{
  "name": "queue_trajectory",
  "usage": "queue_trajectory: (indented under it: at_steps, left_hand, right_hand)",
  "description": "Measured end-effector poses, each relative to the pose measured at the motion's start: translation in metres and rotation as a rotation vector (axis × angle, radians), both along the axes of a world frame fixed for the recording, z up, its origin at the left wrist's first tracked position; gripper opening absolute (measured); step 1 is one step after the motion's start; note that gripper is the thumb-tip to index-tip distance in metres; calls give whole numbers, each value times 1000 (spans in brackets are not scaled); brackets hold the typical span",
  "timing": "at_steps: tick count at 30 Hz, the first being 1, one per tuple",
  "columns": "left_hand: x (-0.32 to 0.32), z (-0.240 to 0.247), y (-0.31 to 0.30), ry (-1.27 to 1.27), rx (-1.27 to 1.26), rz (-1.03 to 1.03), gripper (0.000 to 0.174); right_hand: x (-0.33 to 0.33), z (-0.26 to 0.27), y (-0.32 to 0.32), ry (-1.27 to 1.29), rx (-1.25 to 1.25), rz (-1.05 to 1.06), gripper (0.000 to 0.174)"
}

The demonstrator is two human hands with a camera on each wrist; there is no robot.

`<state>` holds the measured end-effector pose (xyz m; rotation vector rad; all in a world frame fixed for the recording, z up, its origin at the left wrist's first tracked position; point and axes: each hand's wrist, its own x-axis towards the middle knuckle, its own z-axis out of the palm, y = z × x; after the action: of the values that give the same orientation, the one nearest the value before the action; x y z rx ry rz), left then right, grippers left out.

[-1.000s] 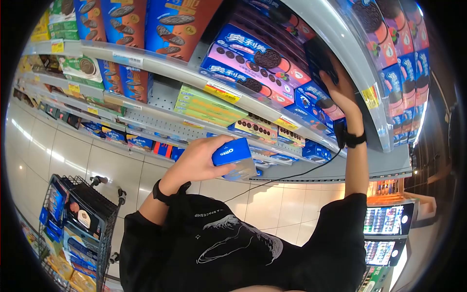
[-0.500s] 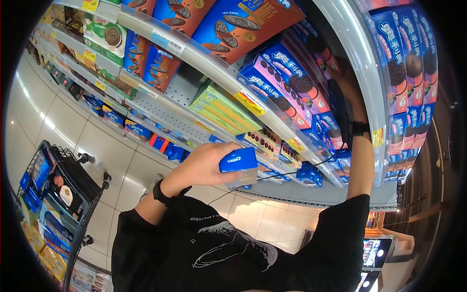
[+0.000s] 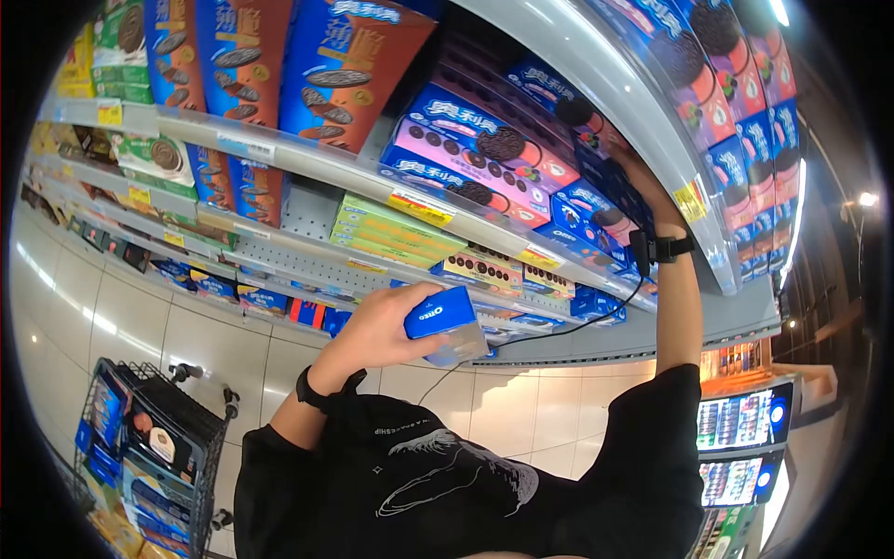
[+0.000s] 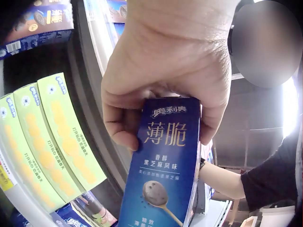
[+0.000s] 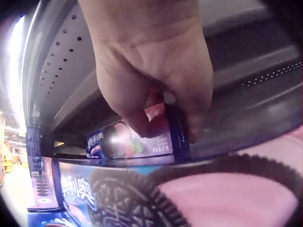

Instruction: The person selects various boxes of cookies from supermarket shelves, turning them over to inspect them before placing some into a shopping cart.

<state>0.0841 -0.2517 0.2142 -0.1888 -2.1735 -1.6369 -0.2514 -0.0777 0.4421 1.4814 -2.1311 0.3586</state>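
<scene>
Left hand (image 3: 377, 326) grips a blue box (image 3: 438, 315), out in front of the pink stack (image 3: 466, 135) — the same box as a second ago. Right hand (image 5: 156, 71) pinches a small pink-and-blue box (image 5: 161, 137), to the right of the pink stack. A second ago the head view showed this hand more clearly — now it is dark and hard to make out there. In the left wrist view, the blue box's far end is cut off.
</scene>
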Motion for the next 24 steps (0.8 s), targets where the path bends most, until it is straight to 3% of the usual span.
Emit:
queue_trajectory:
  at_steps: [2, 9, 14, 16, 20, 24]
  left_hand:
    - [-2, 0, 3, -17, 2, -12, 53]
    - [3, 0, 8, -29, -5, -8, 53]
    - [9, -1, 11, -96, 19, 7, 55]
    - [13, 0, 13, -114, 6, 9, 54]
    - [19, 2, 23, -79, -22, 83, 52]
    - [24, 0, 35, -82, -1, 111, 52]
  right_hand:
    - [-29, -9, 5, -5, -4, -6, 29]
    - [-16, -6, 3, 177, 54, -48, 24]
    - [-17, -11, 5, 137, 28, -75, 28]
    - [-12, -13, 4, -89, -28, 25, 30]
    - [-1, -11, 6, -115, -18, -87, 30]
    - [8, -14, 15, 42, 49, -122, 41]
